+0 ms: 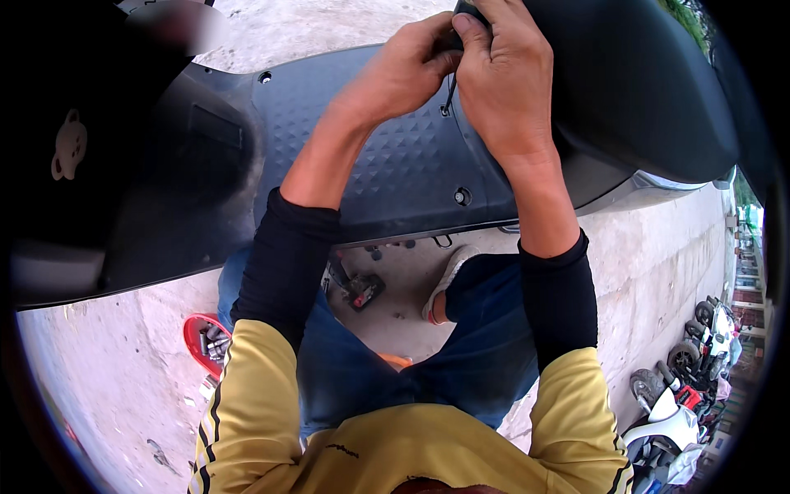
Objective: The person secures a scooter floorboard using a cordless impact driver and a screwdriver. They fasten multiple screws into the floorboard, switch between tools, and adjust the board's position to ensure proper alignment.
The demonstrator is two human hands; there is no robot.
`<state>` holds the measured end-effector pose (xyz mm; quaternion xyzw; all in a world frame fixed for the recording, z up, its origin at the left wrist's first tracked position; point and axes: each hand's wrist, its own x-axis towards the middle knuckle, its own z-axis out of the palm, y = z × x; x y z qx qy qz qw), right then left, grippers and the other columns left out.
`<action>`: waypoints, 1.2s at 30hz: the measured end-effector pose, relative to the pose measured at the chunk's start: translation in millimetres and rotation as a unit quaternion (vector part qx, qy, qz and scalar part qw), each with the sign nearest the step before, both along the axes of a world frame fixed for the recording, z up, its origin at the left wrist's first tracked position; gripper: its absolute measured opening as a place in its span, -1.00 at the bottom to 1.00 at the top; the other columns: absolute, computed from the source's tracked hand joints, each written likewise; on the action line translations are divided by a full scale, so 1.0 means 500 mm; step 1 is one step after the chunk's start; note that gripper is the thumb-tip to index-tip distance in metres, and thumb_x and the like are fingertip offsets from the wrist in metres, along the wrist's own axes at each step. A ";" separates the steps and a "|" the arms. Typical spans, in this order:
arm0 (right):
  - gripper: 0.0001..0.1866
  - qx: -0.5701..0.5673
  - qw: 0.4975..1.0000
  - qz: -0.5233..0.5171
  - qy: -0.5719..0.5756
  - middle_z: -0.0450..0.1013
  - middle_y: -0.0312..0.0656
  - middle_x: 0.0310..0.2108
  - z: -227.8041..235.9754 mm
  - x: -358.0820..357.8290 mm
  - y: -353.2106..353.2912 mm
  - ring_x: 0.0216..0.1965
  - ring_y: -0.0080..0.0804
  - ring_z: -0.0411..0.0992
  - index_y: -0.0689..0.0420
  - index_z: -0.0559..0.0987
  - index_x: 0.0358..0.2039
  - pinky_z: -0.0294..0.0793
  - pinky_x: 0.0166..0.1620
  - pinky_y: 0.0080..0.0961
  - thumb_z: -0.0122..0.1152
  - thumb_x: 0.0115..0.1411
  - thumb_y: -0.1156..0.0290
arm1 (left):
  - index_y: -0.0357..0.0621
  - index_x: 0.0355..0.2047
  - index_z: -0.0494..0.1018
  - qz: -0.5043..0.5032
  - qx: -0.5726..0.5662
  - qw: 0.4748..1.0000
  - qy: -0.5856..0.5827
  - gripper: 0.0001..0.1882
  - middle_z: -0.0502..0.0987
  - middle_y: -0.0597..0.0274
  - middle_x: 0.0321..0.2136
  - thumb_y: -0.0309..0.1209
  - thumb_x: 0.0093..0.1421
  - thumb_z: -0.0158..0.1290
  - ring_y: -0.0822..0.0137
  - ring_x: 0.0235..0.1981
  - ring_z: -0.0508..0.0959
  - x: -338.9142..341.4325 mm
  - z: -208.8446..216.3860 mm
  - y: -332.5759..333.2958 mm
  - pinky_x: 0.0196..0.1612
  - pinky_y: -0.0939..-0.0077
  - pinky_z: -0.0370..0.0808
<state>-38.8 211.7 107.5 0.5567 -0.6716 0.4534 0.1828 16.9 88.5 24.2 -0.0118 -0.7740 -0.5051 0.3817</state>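
Both my hands are at the upper middle, over the dark scooter footboard (362, 132) and beside the black seat (650, 90). My left hand (403, 70) is closed, its fingers gripping a small dark object (467, 10) from the left. From the other side my right hand (506, 78) closes on the same object, thumb on top. Fingers and the picture's edge hide most of it, so its kind cannot be told. A thin dark rod or lead (450, 90) runs from between the hands down to a hole in the footboard.
Round screw recesses (462, 196) dot the footboard. Below its near edge a dark power tool with red parts (358, 288) lies on the concrete ground. A red bucket (197, 337) of metal cylindrical pieces stands at the left. Several parked two-wheelers (679, 387) line the right.
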 end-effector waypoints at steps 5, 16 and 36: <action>-0.59 -0.029 0.998 -0.022 0.059 0.52 0.13 -0.02 -0.025 -0.012 -0.013 -0.06 0.10 0.55 0.32 0.59 0.13 0.54 0.02 -0.25 0.14 0.26 0.67 | -0.24 0.06 0.41 0.163 -0.028 0.981 -0.096 -0.76 0.61 -0.02 -0.15 -0.40 0.47 -0.01 0.11 -0.09 0.54 0.008 0.037 0.042 0.01 0.22 0.51; -0.58 -0.028 0.997 -0.030 0.063 0.50 0.13 -0.09 -0.010 0.002 -0.021 -0.12 0.10 0.52 0.31 0.57 0.16 0.53 -0.03 -0.18 0.14 0.28 0.65 | -0.27 0.14 0.48 0.097 -0.016 0.993 -0.060 -0.69 0.64 0.17 -0.10 -0.54 0.41 0.08 0.38 -0.08 0.56 0.004 0.002 -0.006 0.08 0.39 0.51; -0.84 0.457 0.828 0.056 0.320 0.57 0.09 -0.31 0.175 -0.072 -0.056 -0.19 -0.03 0.60 0.29 0.68 -0.28 0.57 -0.16 -0.18 0.29 0.10 0.55 | -0.28 0.02 0.53 0.097 0.006 0.994 -0.042 -0.67 0.70 0.14 -0.15 -0.37 0.33 0.27 0.28 -0.13 0.66 -0.019 0.006 0.019 -0.04 0.31 0.59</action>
